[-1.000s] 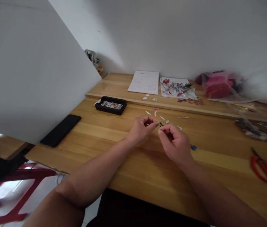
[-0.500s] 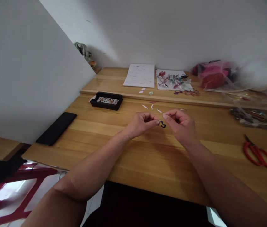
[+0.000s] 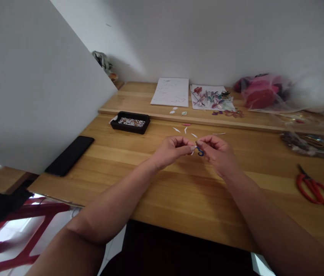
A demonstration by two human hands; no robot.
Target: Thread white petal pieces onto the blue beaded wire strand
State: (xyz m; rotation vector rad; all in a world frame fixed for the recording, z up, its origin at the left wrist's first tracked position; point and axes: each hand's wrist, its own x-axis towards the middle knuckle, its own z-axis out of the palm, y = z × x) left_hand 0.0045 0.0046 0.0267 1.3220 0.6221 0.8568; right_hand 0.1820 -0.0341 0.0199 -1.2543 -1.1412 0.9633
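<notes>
My left hand [image 3: 170, 151] and right hand [image 3: 220, 154] meeting, I'm pinching small blue curled piece [image 3: 200, 153] between them, above brown wooden table [image 3: 179, 203]. Probably handling light, bendable, easily creased; edges suiting gentle hold.

Blue piece [image 3: 200, 153] — partly hidden

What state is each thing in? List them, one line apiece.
Left hand: fingers pinched together.
Right hand: fingers pinched together.
Small blue piece: at the fingertips; exact grip unclear.
Black tray: open, holding small bits.
Black phone: lying flat, screen dark.
Red-handled scissors: lying flat; blades look closed.
Mesh bag: bulging; closure unclear.
</notes>
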